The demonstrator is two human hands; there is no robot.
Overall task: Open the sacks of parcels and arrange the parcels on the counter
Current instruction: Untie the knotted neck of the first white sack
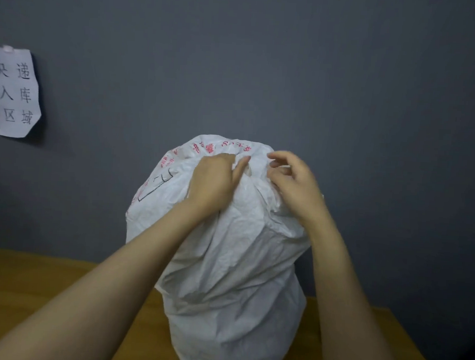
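1. The white sack (pixel 234 262) stood upright on the wooden counter (pixel 47 274), near its back edge by the grey wall (pixel 264 57).
2. My left hand (pixel 213 181) gripped the sack's bunched top, fingers curled over it.
3. My right hand (pixel 295 180) rested curled on that bunch; whether it held a fold, I could not tell.
4. A handwritten paper sign (pixel 14 93) hung on the wall.

one head-worn wide-angle view, facing forward and a little down, set close to the white sack (pixel 234 262), which fills the centre down to 6 o'clock. the grey wall (pixel 264 57) takes 12 o'clock; the wooden counter (pixel 33 273) shows low at 7 and 5 o'clock.
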